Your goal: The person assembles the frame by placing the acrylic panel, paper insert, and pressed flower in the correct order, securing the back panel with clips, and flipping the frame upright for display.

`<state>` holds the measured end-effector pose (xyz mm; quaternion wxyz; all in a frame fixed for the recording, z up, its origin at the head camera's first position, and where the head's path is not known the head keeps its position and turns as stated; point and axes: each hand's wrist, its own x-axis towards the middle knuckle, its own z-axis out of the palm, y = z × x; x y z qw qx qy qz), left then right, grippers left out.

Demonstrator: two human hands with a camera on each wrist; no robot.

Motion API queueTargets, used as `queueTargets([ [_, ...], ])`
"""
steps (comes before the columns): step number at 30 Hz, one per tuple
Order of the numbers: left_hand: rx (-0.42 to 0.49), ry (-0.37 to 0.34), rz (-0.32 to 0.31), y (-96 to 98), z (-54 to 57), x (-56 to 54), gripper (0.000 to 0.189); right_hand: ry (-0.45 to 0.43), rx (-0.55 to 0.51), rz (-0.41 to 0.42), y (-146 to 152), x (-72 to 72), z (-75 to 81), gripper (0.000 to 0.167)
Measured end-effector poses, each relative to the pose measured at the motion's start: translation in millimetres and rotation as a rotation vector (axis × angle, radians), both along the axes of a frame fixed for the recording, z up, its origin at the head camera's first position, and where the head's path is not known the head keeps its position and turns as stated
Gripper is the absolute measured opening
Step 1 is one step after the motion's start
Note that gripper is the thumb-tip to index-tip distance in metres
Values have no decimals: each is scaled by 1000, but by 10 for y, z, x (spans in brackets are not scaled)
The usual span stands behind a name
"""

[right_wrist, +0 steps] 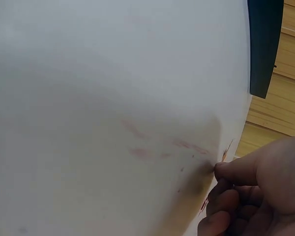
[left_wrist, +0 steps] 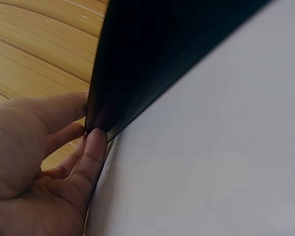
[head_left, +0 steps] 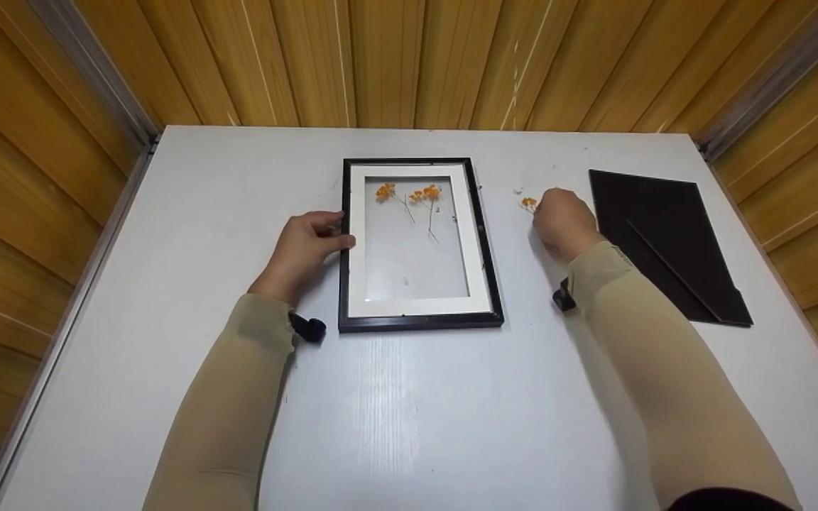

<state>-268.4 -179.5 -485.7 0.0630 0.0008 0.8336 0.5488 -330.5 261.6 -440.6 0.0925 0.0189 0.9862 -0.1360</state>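
A black picture frame [head_left: 420, 323] with a white mat [head_left: 358, 284] lies mid-table. Inside the mat opening are two sprigs of orange flowers, a left sprig [head_left: 385, 191] and a right sprig [head_left: 431, 192], their thin stems pointing down. My left hand [head_left: 300, 248] grips the frame's left edge, thumb over the top; the left wrist view shows its fingers at the dark edge [left_wrist: 132, 64]. To the right of the frame, my right hand [head_left: 566, 221] pinches another orange flower sprig [head_left: 528, 204] close to the tabletop. Most of that sprig is hidden behind the fingers.
A black backing board [head_left: 654, 206] with a stand leg [head_left: 675, 270] lies right of my right hand. Tiny crumbs dot the white table [head_left: 395, 426] around the frame. Wood-patterned walls [head_left: 380, 64] enclose the back and both sides.
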Motion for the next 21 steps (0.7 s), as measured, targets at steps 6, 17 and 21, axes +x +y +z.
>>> queueTargets([
  [6,-22,0,0,3,6,2,59,30,-31,13,-5,42,33,36],
  [17,-22,6,9,4,8,31,57,115,-99,33,-288,127,198,24],
  [21,-13,12,8,16,6,32,57,111,-96,53,-464,181,266,26],
])
